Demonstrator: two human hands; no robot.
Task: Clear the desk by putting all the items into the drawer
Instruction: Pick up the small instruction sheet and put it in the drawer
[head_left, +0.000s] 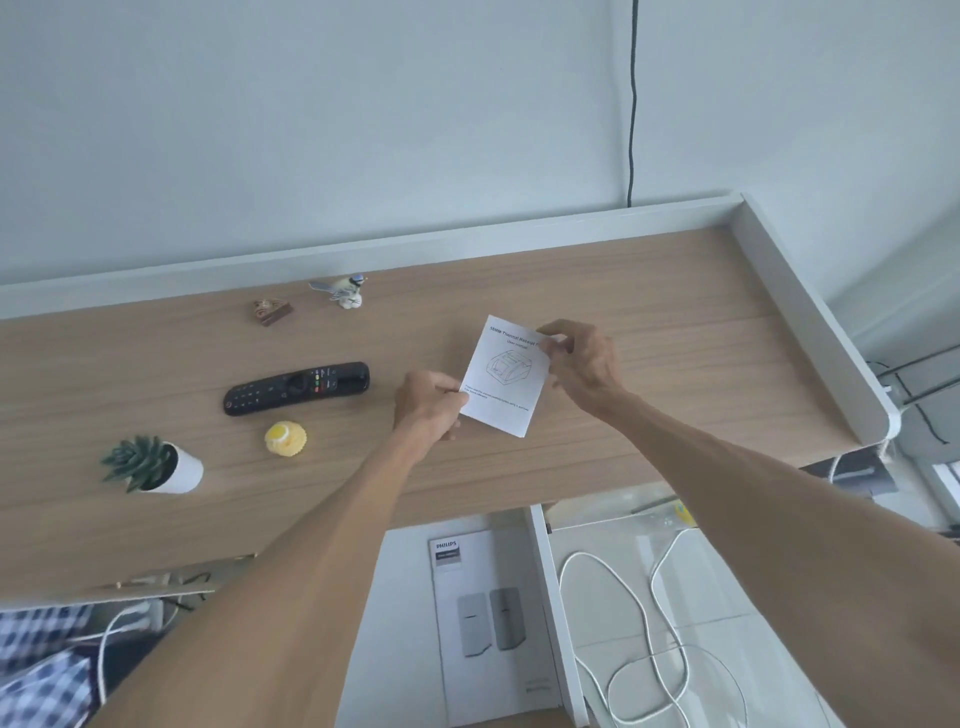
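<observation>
A small white printer leaflet (504, 376) is held just above the wooden desk (675, 338). My left hand (428, 410) pinches its lower left corner and my right hand (576, 364) pinches its upper right corner. To the left on the desk lie a black remote (296, 388), a yellow cupcake-shaped object (285, 439), a small potted succulent (156, 465), a bird figurine (343, 291) and a small brown ornament (271, 310). The open white drawer (550, 597) sits below the desk's front edge, with a Philips booklet (483, 623) inside it.
A raised white rim (810, 317) borders the desk at the back and right. A white cable (660, 649) loops on the floor right of the drawer. A black cord (632, 104) hangs down the wall. Checked fabric (41, 675) shows at the bottom left.
</observation>
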